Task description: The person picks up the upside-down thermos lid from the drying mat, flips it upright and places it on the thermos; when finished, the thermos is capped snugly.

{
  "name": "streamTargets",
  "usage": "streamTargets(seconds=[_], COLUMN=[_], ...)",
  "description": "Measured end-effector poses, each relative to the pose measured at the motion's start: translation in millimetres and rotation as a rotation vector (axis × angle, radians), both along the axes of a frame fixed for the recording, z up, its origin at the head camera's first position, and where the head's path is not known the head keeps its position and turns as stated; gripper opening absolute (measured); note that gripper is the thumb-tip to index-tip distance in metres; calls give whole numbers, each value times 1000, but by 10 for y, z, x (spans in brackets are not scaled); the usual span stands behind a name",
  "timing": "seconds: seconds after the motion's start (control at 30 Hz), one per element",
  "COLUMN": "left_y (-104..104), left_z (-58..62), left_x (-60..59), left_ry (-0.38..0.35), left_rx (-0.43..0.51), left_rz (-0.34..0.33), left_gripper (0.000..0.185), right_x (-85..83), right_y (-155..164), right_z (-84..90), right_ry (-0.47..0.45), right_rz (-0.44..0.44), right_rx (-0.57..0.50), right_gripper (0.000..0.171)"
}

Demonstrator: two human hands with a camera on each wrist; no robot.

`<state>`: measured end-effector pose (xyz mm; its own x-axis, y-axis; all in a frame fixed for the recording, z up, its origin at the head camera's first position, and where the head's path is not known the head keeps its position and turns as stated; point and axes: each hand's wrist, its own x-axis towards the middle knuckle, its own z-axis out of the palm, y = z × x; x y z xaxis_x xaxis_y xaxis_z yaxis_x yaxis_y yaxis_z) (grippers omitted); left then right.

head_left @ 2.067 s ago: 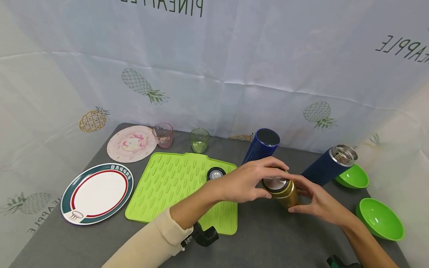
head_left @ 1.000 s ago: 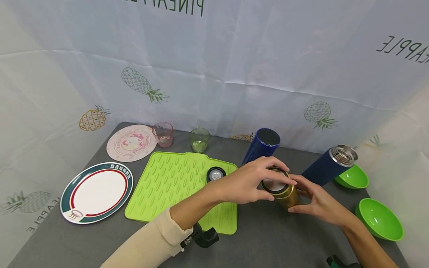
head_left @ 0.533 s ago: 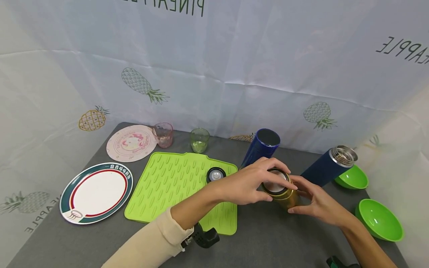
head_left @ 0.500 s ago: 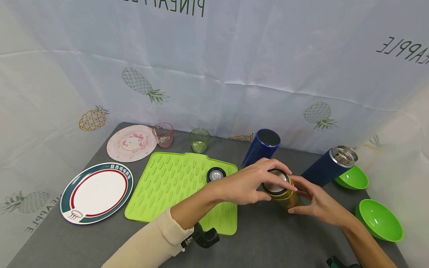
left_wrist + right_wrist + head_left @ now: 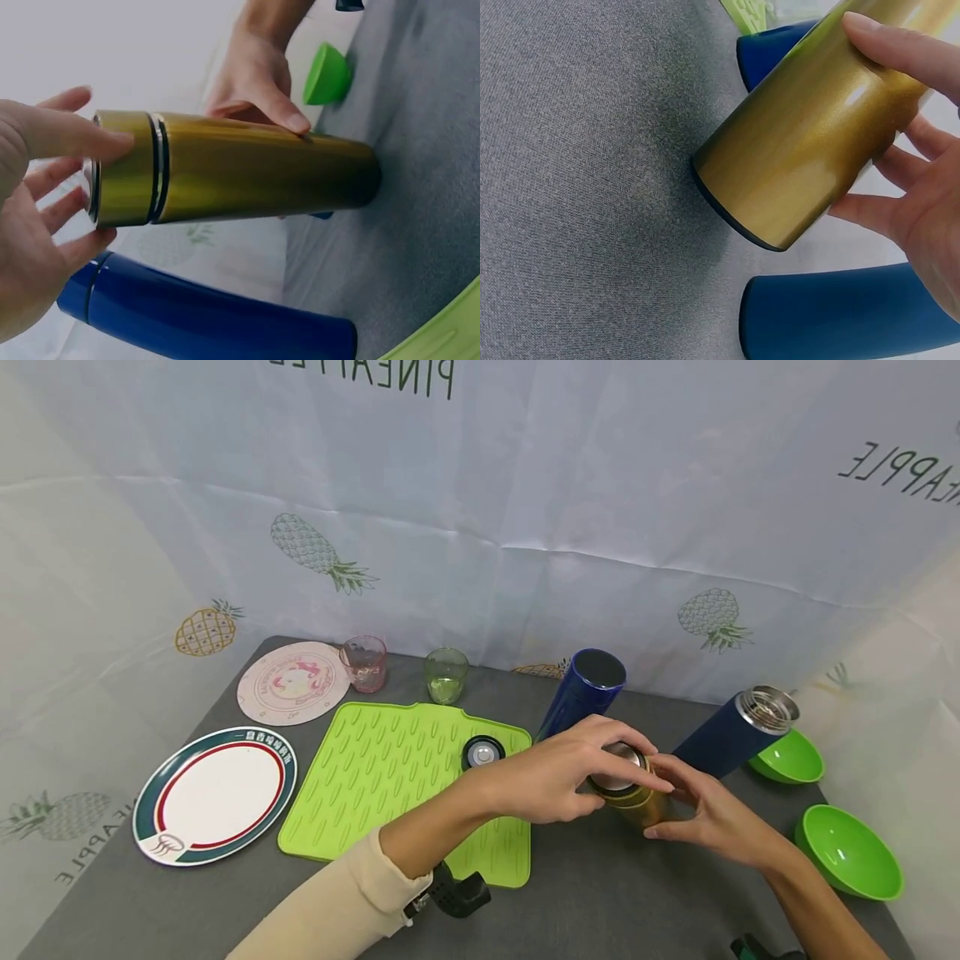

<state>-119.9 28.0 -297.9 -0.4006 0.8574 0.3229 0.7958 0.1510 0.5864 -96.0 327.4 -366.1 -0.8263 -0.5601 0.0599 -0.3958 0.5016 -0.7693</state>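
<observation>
A gold thermos [image 5: 647, 812] stands upright on the grey table, its lid [image 5: 124, 172] on top. My left hand [image 5: 558, 770] holds that lid from above, thumb on one side and fingertips round the rim. Lower down, my right hand [image 5: 708, 814] grips the body; its thumb and fingers wrap the gold wall in the right wrist view. A silver and black ring [image 5: 159, 169] shows between lid and body. Close by are a bright blue thermos [image 5: 579, 697] behind my left hand and a dark blue thermos [image 5: 723, 735] with an uncovered steel mouth behind my right.
A green ridged mat [image 5: 390, 760] lies left of the thermos, bearing a black-rimmed disc [image 5: 483, 752]. Farther left are a plate [image 5: 217, 797] and a pink round mat [image 5: 292, 683]. Two glasses, pink [image 5: 365, 664] and green [image 5: 446, 677], stand behind. Green bowls [image 5: 847, 852] sit right.
My left fingers have turned a little round the lid, the fingertips shifting right and toward me. My right hand and the gold thermos's body have stayed in place.
</observation>
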Motion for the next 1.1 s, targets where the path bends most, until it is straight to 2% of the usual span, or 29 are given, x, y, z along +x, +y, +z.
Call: streamTargets(seconds=[0.07, 0.17, 0.23, 0.27, 0.37, 0.43, 0.47, 0.53, 0.63, 0.7, 0.8, 0.87, 0.9, 0.97, 1.03, 1.1], left_y=[0, 14, 22, 19, 4, -5, -5, 9, 32, 38, 21, 4, -1, 6, 22, 41], left_z=[8, 7, 7, 15, 41, 54, 59, 49, 31, 25, 34, 45, 46, 39, 33, 23], left_x=[9, 31, 37, 37, 21, 12, 12, 17, 37, 36, 5, -8, -10, 0, 22, 33], left_ry=[27, 67, 72, 66, 39, 23, 25, 53, 97, 106, 85, 71, 69, 74, 95, 99], left_rx=[-7, -36, -54, -61, -55, -49, -48, -61, -104, -114, -83, -73, -70, -81, -118, -141], left_rz=[57, 184, 219, 214, 117, 53, 42, 73, 181, 199, 97, 32, 24, 64, 143, 197], left_gripper=[55, 63, 60, 56, 45, 51, 54, 56, 65, 62, 46, 50, 51, 55, 65, 68], right_x=[-1, -2, -7, -9, -16, -14, -12, -7, -5, -10, -15, -14, -13, -9, -4, -1], right_y=[-2, -1, -1, 0, 1, 3, 4, 7, 6, 2, -6, -8, -8, -6, -1, 1], right_z=[-1, -4, -6, -6, -4, -1, 0, 0, -3, -3, 7, 14, 16, 14, 9, 4], right_ry=[3, 17, 17, 17, 13, 8, 11, 10, 13, 7, 0, -4, -7, -4, -5, -4], right_rz=[-13, -25, -13, -9, 8, 7, 0, -7, -13, -4, 4, 3, -2, -10, -18, -22], right_rx=[5, 20, 12, 9, -1, -4, 1, 2, 5, -4, -10, -7, -3, 2, 3, 4], right_gripper=[81, 82, 82, 82, 81, 80, 81, 81, 81, 82, 80, 79, 79, 80, 81, 82])
